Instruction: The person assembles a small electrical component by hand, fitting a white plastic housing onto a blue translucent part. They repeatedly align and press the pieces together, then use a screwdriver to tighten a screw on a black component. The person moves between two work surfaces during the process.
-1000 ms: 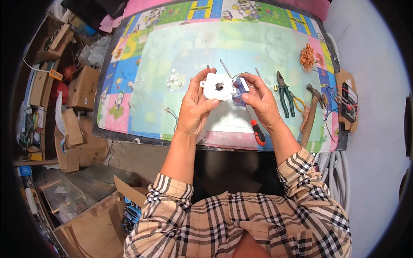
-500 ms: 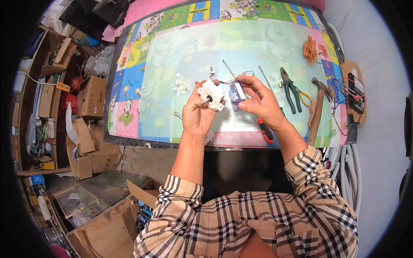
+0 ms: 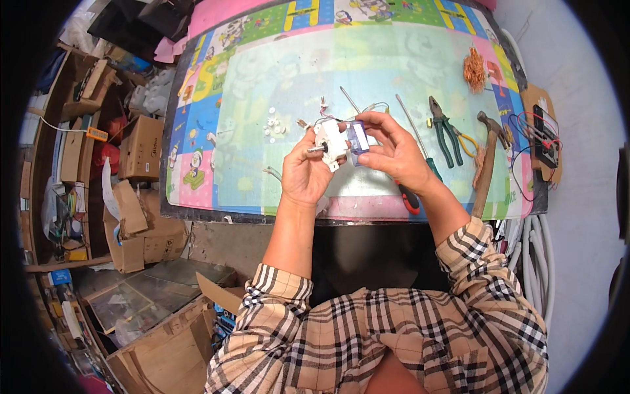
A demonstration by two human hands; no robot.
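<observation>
My left hand (image 3: 304,176) grips a white plastic motor-like unit (image 3: 333,140) with a metal shaft (image 3: 315,150) sticking out toward the left. Thin wires with a white connector (image 3: 323,104) trail from its far side. Between thumb and fingers, my right hand (image 3: 401,159) pinches a small translucent blue-purple part (image 3: 359,140) with a white face. The two pieces are held side by side above the table, very close; I cannot tell whether they touch. Several small white round pieces (image 3: 275,125) lie to the left of my hands.
On the patterned table mat (image 3: 249,72), right of my hands, lie screwdrivers (image 3: 410,115), green-handled pliers (image 3: 446,138), a yellow-handled tool (image 3: 468,147) and a hammer (image 3: 489,157). A copper wire bundle (image 3: 474,69) sits farther back. A meter (image 3: 546,138) with leads is at the right edge; cardboard boxes (image 3: 140,148) stand left.
My left hand has turned the white unit so its shaft points further left. The blue-purple part and the white unit have come closer together.
</observation>
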